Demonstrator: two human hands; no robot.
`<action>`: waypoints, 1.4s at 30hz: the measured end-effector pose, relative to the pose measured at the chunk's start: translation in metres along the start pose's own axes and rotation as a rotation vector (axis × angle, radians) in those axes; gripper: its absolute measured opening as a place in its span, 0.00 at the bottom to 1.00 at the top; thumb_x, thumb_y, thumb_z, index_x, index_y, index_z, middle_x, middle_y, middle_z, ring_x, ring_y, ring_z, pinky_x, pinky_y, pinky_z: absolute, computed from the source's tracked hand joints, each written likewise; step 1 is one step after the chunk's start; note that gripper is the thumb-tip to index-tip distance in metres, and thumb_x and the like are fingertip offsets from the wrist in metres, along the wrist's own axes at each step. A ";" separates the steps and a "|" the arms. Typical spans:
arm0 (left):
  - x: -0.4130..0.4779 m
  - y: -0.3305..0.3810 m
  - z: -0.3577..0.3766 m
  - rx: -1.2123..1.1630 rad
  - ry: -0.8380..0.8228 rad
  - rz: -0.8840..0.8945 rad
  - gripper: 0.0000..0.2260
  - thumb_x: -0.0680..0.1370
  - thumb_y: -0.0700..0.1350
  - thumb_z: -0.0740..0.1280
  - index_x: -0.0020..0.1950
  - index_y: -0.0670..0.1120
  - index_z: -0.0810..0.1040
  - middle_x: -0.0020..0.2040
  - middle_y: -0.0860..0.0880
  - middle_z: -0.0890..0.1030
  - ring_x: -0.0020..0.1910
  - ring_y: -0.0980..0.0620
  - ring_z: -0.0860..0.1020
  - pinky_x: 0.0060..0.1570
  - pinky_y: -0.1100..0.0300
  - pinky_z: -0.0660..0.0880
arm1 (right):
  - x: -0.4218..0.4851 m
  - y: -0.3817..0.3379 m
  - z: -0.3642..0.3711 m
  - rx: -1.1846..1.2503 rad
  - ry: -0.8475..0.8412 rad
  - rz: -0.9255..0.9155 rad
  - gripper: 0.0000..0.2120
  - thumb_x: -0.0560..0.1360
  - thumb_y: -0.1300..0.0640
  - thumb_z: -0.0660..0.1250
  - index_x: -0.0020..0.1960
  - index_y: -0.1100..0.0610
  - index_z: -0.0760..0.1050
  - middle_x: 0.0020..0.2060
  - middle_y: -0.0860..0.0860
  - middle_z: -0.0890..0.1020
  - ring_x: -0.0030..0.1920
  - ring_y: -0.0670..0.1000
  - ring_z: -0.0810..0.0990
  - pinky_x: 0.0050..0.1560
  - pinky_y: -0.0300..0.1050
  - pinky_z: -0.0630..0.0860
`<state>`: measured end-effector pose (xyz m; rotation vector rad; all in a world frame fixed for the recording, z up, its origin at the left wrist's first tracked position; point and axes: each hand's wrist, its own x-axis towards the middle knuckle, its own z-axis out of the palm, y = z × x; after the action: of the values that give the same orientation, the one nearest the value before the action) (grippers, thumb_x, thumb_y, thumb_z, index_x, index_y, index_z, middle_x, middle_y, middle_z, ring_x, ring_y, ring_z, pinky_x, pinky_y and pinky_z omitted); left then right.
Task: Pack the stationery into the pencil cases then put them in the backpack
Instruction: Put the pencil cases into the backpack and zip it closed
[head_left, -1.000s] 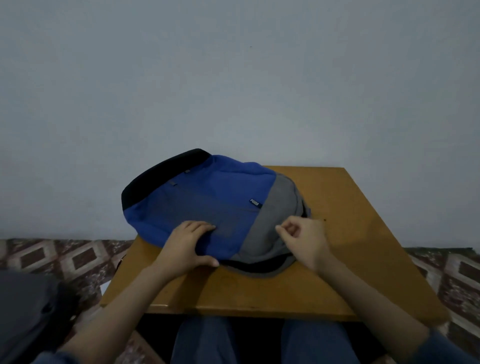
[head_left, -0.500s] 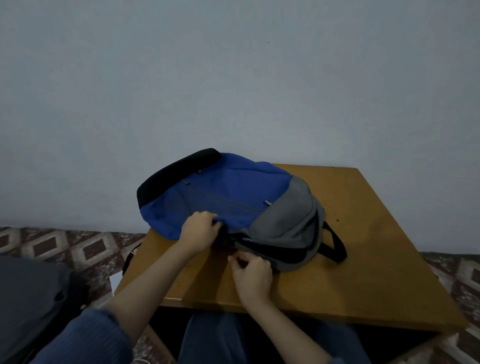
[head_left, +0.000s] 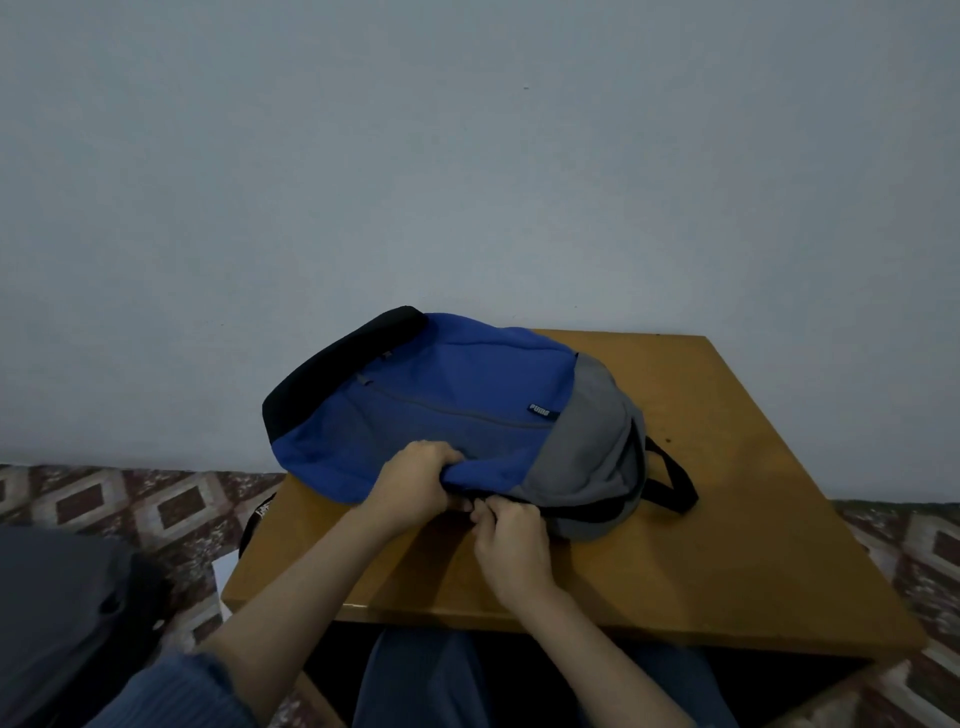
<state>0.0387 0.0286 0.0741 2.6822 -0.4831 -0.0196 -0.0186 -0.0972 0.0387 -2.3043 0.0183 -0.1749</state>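
Your left hand (head_left: 415, 480) grips the backpack (head_left: 457, 410) fabric on the worktop (head_left: 727, 545); your right hand (head_left: 511, 540) pinches at its zip. Pulling unevenly could jam it on bunched fabric.

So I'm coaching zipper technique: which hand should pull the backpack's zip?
Probably the right hand: it pinches at the backpack seam, while the left hand grips blue fabric, bracing.

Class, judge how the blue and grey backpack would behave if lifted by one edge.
The backpack probably flops: its fabric bunches under the left hand. It lies slumped and flattish on the table, so it is likely light. It seems unlikely to roll.
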 end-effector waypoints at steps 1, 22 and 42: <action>-0.001 0.004 0.003 0.061 0.064 0.010 0.10 0.72 0.49 0.71 0.51 0.47 0.80 0.48 0.51 0.80 0.49 0.51 0.75 0.46 0.58 0.70 | 0.000 0.001 -0.003 -0.002 0.001 -0.008 0.13 0.80 0.60 0.57 0.48 0.62 0.80 0.43 0.56 0.82 0.44 0.53 0.80 0.43 0.40 0.73; -0.015 0.060 -0.040 -0.078 0.299 0.169 0.27 0.68 0.63 0.69 0.62 0.51 0.74 0.54 0.57 0.75 0.52 0.59 0.70 0.51 0.64 0.67 | 0.058 -0.049 -0.129 -0.024 0.040 -0.320 0.16 0.78 0.56 0.63 0.33 0.60 0.79 0.28 0.54 0.81 0.31 0.52 0.78 0.38 0.43 0.75; -0.032 0.048 -0.048 -0.213 0.193 0.075 0.21 0.68 0.67 0.67 0.41 0.49 0.78 0.37 0.55 0.80 0.37 0.59 0.77 0.37 0.63 0.73 | 0.066 -0.035 -0.124 -0.065 -0.097 -0.374 0.14 0.76 0.57 0.65 0.33 0.57 0.78 0.25 0.48 0.76 0.29 0.50 0.76 0.35 0.44 0.73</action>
<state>-0.0034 0.0177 0.1355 2.4264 -0.4902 0.1973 0.0291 -0.1692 0.1545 -2.3594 -0.4642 -0.2548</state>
